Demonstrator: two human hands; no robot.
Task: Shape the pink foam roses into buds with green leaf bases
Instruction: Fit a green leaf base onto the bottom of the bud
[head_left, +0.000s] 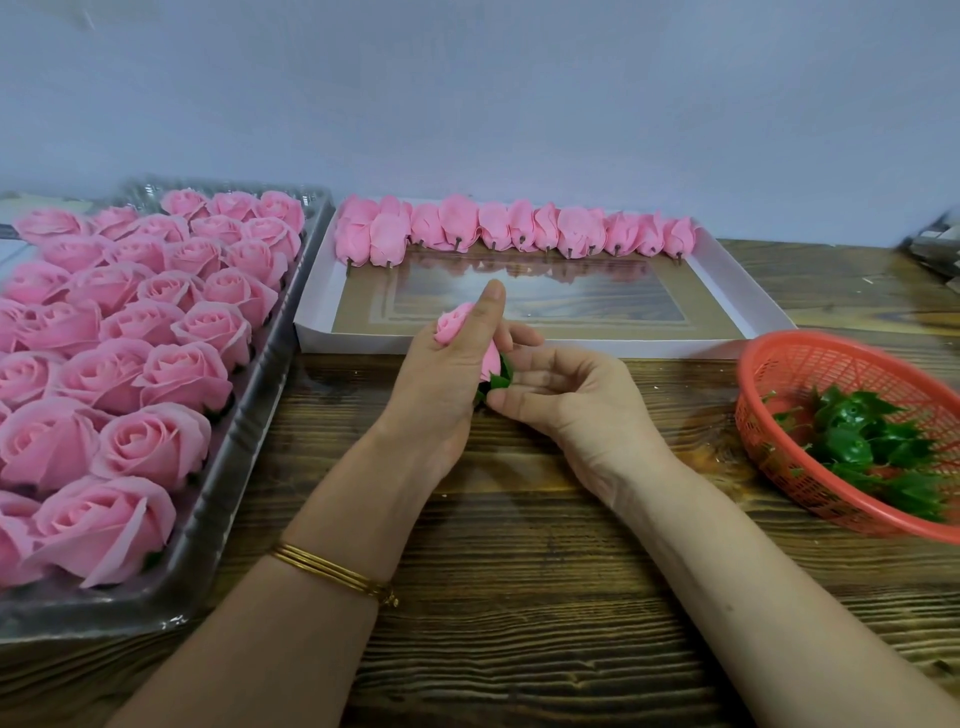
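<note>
Table (519, 597): dark wood, heavy grain, runs from the near edge to the wall; both forearms cross it; bangles (332, 571) on the left wrist.

Left hand (447, 384): fingers curled round the bud (454, 322); thumb straight, lying up along its side; bud tip shows above the fingers, its middle hidden by the thumb and palm.

Right hand (566, 395): thumb and fingers curled, pinching the leaf base (501, 376) at the bud's lower end; only a sliver of green shows between the two hands; how the base sits on the bud cannot be told.

Left of the fingers: clear tray (218, 525) packed with open roses (130, 338); cut off by the frame's left edge.

Right of the fingers: red basket (769, 364) holding green leaves (857, 436); its right side cut off and blurred.

Just beyond the fingertips: white box (519, 345), glossy bottom; row of finished buds (519, 228) along its far wall, short stems toward the hands.

Far right beyond the basket: grey object (935, 249), cut off, cannot identify.

Behind all: plain pale wall (519, 104).
</note>
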